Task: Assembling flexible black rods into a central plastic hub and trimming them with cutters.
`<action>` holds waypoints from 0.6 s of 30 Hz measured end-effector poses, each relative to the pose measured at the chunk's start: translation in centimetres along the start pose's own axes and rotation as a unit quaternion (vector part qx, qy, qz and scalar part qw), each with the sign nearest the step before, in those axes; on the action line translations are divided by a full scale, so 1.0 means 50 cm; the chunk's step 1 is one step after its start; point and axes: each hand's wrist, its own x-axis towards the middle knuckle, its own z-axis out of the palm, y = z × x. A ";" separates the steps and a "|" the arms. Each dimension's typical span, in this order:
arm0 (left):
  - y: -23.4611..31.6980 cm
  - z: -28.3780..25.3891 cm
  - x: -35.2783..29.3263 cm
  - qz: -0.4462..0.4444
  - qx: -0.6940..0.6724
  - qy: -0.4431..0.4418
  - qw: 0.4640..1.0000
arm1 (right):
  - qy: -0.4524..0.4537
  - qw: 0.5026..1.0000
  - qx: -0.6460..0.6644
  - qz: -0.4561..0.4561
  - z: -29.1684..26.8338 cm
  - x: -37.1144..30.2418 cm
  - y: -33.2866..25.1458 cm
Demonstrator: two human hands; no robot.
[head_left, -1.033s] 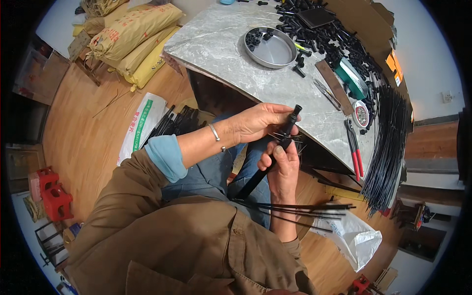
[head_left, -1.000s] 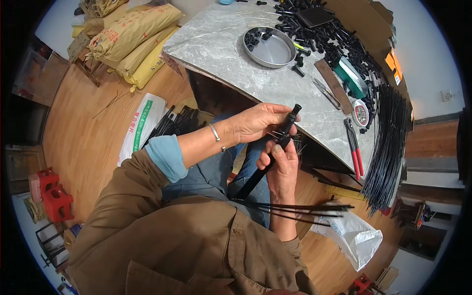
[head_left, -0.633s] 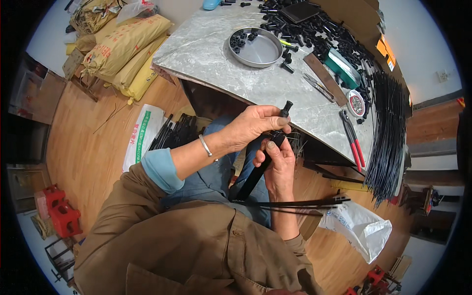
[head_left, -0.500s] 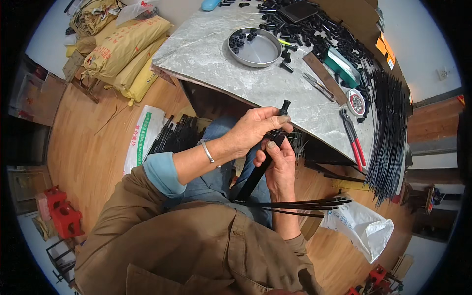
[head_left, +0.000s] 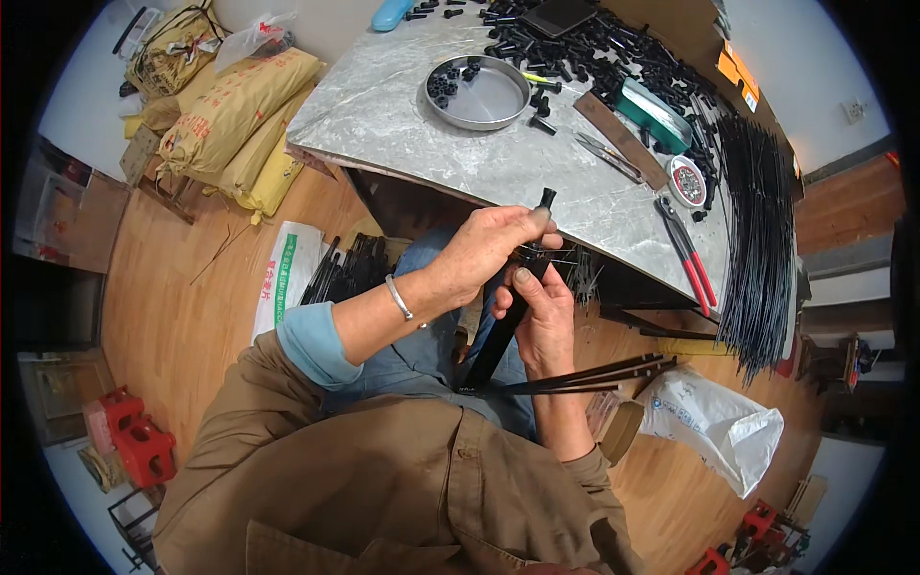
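The left hand pinches the fitting above the tube the right hand grips; uneven pressure might skew them.

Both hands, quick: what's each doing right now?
Left hand: closed, fingers pinching the black fitting below its flared tip.
Right hand: closed, holding the thick black shaft near its upper end.

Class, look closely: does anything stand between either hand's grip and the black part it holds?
Nothing visible does. The left hand pinches the fitting just below its tip; the right hand holds the tube below. The rods cross the right forearm, clear of both grips. The far side of each grip is hidden.
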 end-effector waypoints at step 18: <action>-0.046 -0.012 -0.008 0.092 0.049 -0.025 0.994 | 0.014 0.926 -0.365 -0.092 -0.044 -0.014 -0.054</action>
